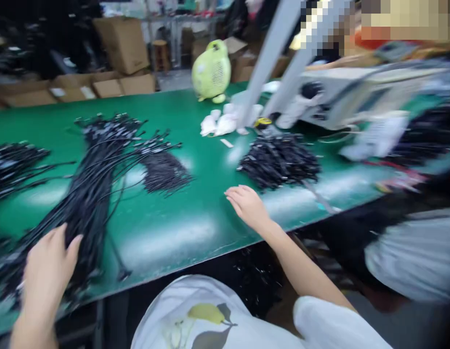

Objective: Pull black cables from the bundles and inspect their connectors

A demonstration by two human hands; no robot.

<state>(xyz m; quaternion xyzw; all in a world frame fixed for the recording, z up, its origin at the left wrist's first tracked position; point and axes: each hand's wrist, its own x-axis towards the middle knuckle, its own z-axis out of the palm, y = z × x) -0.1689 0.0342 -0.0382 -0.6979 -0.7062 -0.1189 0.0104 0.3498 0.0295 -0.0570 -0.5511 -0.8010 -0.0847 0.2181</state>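
Note:
My left hand (48,264) is over the near end of a long bundle of black cables (90,179) with connector ends. Its thumb stands apart from the fingers, and I cannot tell whether it touches the cables. My right hand (248,206) is stretched out over the green table (166,232), fingers extended with nothing in them. Just beyond it lies a heap of short black cable-like pieces (281,160). Between the two hands, farther back, sits a small pile of thin black strips (166,172), with cable ends lying over its top.
More black cables (16,160) lie at the far left. A yellow-green fan-like object (212,72) stands at the back near crumpled white pieces (221,121). Grey posts (270,58) and a pale machine (341,97) occupy the right. Another person's pale clothing (417,252) shows at lower right.

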